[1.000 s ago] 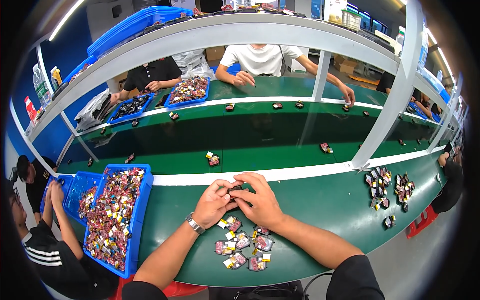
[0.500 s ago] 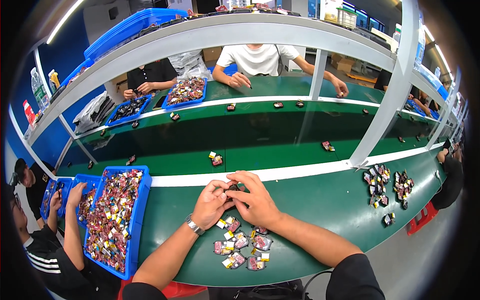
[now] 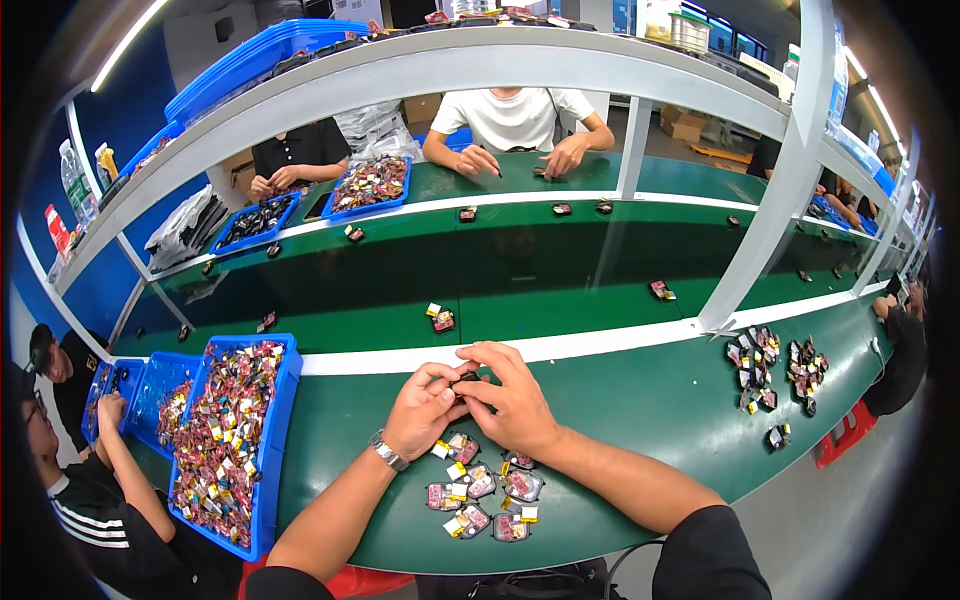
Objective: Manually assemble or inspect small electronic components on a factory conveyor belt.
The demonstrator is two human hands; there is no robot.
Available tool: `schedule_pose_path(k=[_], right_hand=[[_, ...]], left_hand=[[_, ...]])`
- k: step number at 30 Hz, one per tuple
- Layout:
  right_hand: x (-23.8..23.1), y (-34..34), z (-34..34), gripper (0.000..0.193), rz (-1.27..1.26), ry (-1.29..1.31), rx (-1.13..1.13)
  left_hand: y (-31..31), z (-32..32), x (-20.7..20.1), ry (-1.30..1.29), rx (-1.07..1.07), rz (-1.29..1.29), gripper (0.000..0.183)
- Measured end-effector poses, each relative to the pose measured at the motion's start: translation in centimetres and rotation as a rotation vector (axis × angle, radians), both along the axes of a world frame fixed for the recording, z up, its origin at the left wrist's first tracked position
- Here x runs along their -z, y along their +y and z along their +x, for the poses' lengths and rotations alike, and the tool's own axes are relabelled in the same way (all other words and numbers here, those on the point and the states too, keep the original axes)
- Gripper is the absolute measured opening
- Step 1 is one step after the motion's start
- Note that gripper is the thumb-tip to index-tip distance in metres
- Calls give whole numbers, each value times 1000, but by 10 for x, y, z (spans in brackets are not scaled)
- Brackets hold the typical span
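Observation:
My left hand and my right hand meet over the green table, fingers closed round a small dark device casing. Most of it is hidden by the fingertips, so its details cannot be made out. Below and between my forearms lies a loose cluster of small electronic modules, with dark clear-edged casings, red circuit boards and white-and-yellow battery pieces. A metal-banded watch is on my left wrist.
A blue tray heaped with modules stands left of my arm. More modules lie in groups at right. Beyond a white rail, a green conveyor belt carries spaced-out modules. A metal post rises at right; co-workers sit left and opposite.
Modules on the belt have shifted slightly right. A co-worker at left has drawn a hand back from the trays; the person opposite has brought one arm inward. My hands stay nearly still.

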State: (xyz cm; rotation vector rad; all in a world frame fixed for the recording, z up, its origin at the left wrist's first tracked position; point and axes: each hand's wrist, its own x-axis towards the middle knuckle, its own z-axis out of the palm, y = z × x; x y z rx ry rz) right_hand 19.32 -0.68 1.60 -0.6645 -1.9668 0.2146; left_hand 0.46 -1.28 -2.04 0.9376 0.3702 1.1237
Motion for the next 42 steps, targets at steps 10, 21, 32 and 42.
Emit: schedule_pose_path(k=[10, 21, 32, 42], right_hand=[[-5, 0, -1, 24, 29, -41, -16], [1, 0, 1, 22, 18, -15, 23], [-2, 1, -5, 20, -127, 58, -58], [-5, -2, -2, 21, 24, 47, 8]], left_hand=[[-3, 3, -1, -3, -36, 3, 19], [-2, 3, 0, 2, -22, 13, 21], [-3, 5, 0, -19, -103, -1, 18], [-4, 5, -1, -46, -57, 66, 19]])
